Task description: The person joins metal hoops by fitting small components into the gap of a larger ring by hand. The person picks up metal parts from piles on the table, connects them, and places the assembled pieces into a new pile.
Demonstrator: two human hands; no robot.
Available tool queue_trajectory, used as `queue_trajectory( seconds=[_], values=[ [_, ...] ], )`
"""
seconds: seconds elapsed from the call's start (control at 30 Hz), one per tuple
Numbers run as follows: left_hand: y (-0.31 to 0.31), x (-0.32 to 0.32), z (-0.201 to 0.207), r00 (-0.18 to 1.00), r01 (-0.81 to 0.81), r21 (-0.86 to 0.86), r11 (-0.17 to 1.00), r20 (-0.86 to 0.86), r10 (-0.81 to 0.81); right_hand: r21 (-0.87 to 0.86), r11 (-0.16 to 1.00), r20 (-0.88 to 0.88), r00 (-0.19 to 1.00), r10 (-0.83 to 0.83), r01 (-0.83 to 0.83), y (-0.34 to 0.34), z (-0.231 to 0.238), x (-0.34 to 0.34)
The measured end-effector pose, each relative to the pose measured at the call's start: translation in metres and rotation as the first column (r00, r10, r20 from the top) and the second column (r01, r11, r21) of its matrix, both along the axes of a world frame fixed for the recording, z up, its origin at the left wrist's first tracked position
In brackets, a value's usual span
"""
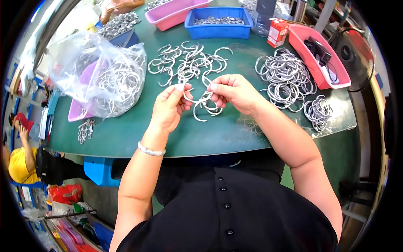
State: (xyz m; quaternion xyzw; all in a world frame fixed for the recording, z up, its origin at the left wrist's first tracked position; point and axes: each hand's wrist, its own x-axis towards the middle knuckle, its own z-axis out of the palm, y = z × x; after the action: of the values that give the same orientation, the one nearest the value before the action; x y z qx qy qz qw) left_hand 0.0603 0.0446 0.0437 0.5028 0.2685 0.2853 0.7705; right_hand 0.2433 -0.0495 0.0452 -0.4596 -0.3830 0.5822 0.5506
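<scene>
Between my two hands is a curved silver metal ring (195,101), its lower arc spanning from one hand to the other. My left hand (171,106) pinches one side of it between thumb and fingers. The other side is gripped by my right hand (233,93), its thumb pressed toward the fingertips. Just beyond, loose open silver rings (191,63) lie scattered on the green table (176,140), a few of them right behind and under the held one. A dense heap of silver rings (283,77) lies to the right of my right hand.
A clear plastic bag of rings (119,84) leans over a purple tray (76,110) on the left. A small ring bundle (317,112) lies near the right edge. Across the back stand a pink tray (172,16), a blue tray (218,31), a red carton (277,32) and a red basket (336,82).
</scene>
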Motion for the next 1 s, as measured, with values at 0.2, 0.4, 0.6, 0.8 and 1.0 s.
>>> queue_trajectory(
  seconds=[0.2, 0.4, 0.6, 0.8, 1.0],
  values=[
    [0.017, 0.018, -0.016, 0.980, 0.138, -0.058, 0.989, 0.153, -0.127, -0.031, 0.992, -0.054, 0.991, -0.124, 0.122, 0.002, -0.002, 0.011],
    [0.025, 0.012, -0.022, 0.970, 0.178, -0.111, 0.978, 0.184, -0.156, -0.072, 0.994, -0.044, 0.995, -0.085, 0.082, 0.007, -0.006, 0.009],
    [0.025, 0.007, -0.021, 0.968, 0.198, -0.184, 0.963, 0.191, -0.163, -0.080, 0.993, -0.019, 0.996, -0.086, 0.084, 0.007, -0.007, 0.006],
    [0.026, 0.004, -0.024, 0.944, 0.251, -0.209, 0.945, 0.267, -0.192, -0.084, 0.995, 0.030, 0.998, -0.055, 0.057, 0.006, -0.008, 0.005],
    [0.025, 0.004, -0.023, 0.945, 0.245, -0.193, 0.950, 0.265, -0.190, -0.053, 0.997, 0.068, 0.997, -0.043, 0.047, 0.004, -0.005, 0.003]
  ],
)
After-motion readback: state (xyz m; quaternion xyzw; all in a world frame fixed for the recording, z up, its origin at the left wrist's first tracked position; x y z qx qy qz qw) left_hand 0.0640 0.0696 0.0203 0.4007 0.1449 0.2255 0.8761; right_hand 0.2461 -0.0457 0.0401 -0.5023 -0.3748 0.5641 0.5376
